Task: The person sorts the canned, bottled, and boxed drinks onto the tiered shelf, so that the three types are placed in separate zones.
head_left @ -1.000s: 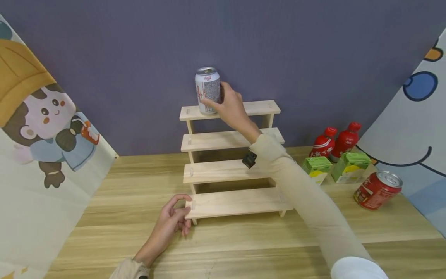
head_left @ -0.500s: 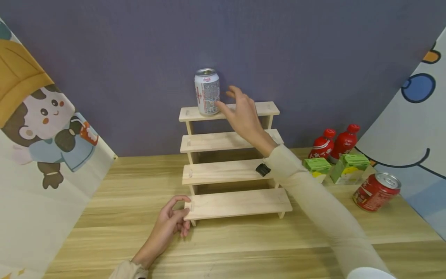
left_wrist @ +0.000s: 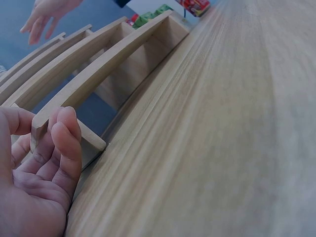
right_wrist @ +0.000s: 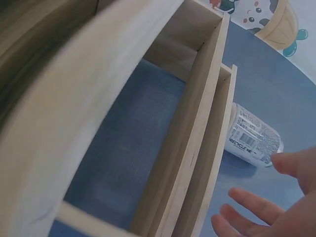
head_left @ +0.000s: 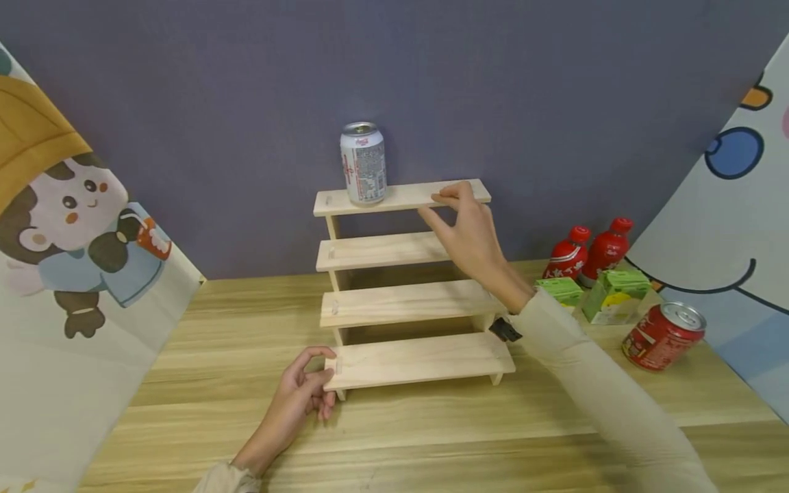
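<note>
A four-step wooden display shelf (head_left: 401,302) stands against the dark wall. On its top step, toward the left end, a white soda can (head_left: 364,164) sits upright. My left hand (head_left: 298,387) pinches the left end of the lowest step; in the left wrist view its fingers (left_wrist: 66,133) curl round the board's corner. My right hand (head_left: 471,236) is in front of the upper steps at the right, fingers loosely spread, holding nothing. The right wrist view shows the can (right_wrist: 254,136) apart from that hand (right_wrist: 276,207).
To the shelf's right stand two red bottles (head_left: 607,252), two green drink cartons (head_left: 616,298) and a red soda can (head_left: 664,335) on the wooden table (head_left: 419,438). Cartoon-printed panels (head_left: 68,383) close off both sides.
My right hand has let go of the white can and moved right and down, away from it. The can stays on the top step. My left hand keeps its grip on the lowest step.
</note>
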A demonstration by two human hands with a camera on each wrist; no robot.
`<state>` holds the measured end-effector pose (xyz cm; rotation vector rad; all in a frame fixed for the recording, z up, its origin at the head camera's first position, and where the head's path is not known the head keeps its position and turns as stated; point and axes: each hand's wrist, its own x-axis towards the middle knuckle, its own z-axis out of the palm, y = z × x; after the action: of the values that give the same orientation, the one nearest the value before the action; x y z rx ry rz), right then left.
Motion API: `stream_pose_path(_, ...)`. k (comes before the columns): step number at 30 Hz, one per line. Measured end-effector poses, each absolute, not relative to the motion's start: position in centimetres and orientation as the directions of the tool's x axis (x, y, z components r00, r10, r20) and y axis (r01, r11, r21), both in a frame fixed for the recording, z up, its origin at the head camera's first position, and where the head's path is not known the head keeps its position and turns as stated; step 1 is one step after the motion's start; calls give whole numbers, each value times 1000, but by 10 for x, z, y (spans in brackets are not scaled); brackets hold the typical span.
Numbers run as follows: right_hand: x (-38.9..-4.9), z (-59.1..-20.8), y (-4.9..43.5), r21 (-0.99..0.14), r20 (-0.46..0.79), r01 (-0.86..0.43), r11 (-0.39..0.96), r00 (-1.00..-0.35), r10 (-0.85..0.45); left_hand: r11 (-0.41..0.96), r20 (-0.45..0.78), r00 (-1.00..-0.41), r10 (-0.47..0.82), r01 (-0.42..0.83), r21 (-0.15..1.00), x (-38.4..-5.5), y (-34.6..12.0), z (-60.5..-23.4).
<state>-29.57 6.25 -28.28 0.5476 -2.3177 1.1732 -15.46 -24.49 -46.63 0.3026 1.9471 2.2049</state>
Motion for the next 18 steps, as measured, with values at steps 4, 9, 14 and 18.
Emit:
stream_pose_path(4, -286, -289, 77, -597, 598, -566, 569, -786, -154, -121, 26, -963, 269, -7, 993, -156, -245, -467)
stream_pose_path(9, -271, -295, 95, -539, 625, -580, 610, -762, -172, -109, 25, -964, 264, -4, 994, -156, -245, -466)
stream_pose_path(14, -255, -303, 113, -468, 681, -620, 630, -707, -190, -103, 22, -963, 269, -6, 995, -156, -246, -465)
stream_pose_path(18, -243, -311, 126, -411, 727, -641, 648, -659, -190, -103, 23, -962, 272, -6, 995, -156, -246, -465)
